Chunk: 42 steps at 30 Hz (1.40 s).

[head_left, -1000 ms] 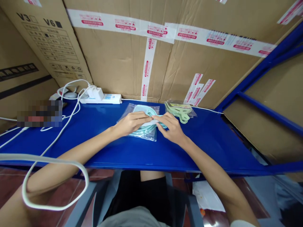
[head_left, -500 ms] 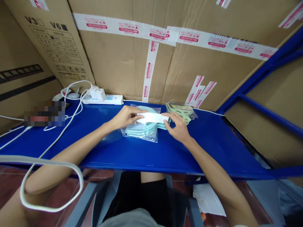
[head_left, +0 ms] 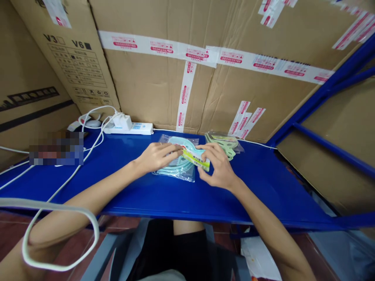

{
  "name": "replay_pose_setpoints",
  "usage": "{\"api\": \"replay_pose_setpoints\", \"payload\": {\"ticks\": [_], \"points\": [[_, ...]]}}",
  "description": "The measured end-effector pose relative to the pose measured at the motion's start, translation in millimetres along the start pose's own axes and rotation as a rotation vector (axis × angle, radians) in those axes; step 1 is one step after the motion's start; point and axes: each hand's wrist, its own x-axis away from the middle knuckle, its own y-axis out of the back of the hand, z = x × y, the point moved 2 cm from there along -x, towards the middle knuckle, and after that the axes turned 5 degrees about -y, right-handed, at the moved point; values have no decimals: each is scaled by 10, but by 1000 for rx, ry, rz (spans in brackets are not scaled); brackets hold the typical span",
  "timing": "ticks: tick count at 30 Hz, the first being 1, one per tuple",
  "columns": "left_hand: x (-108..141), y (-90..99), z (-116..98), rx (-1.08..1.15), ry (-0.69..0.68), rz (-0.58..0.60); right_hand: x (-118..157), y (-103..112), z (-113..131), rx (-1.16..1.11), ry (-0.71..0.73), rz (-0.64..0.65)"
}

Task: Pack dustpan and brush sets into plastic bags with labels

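A small printed card (head_left: pixel 195 157), yellow-green and white, is held between my two hands above the table. My left hand (head_left: pixel 159 157) pinches its left end. My right hand (head_left: pixel 216 164) has its right end between thumb and fingers. Just behind and under the card lie several light-blue curved flat pieces (head_left: pixel 175 170) on a clear plastic bag (head_left: pixel 190 178); my hands partly cover them. To the right of my right hand sits a clear bag with light-green pieces (head_left: pixel 227 146) of a similar shape.
A white power strip (head_left: pixel 142 128) with a plugged-in adapter stands at the back left of the blue table (head_left: pixel 164 199). White cables (head_left: pixel 98 134) run across the left side, one looping over my left forearm. Cardboard (head_left: pixel 146 78) walls the back; a blue metal frame (head_left: pixel 331 150) borders the right.
The card has turned over, from its plain white side to its printed side, and tilts down to the right. My right hand has shifted slightly lower. The camera view has tilted slightly up.
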Motion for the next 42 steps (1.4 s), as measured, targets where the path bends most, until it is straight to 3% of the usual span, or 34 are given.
{"api": "replay_pose_setpoints", "payload": {"ticks": [6, 12, 16, 19, 21, 23, 26, 28, 32, 36, 39, 42], "points": [[-53, 50, -202, -159, -138, -72, 19, -75, 223, 68, -26, -43], [2, 17, -245, 39, -88, -105, 37, -125, 212, -70, -96, -38], [55, -4, -135, -69, -29, -90, 136, 189, 150, -42, -236, -90], [97, -15, 15, -120, 85, -78, 388, 532, -9, 197, -396, -98], [121, -28, 103, -44, 174, -55, 600, 689, -176, 416, -516, -27], [131, -39, 152, 34, 232, -34, 793, 736, -365, 602, -677, 141], [107, -43, 147, -14, 192, -23, 972, 645, -580, 755, -892, 480], [82, -44, 127, -84, 136, -19, 999, 560, -631, 788, -948, 623], [86, -70, 169, -125, 155, 7, 952, 530, -542, 878, -926, 663], [141, -102, 273, -79, 192, 48, 788, 683, -442, 931, -845, 427], [94, -60, 235, 101, 212, 32, 455, 678, -514, 526, -676, 251], [-53, 2, -30, 299, 135, 91, 1, 478, -694, 90, -529, 219]]}}
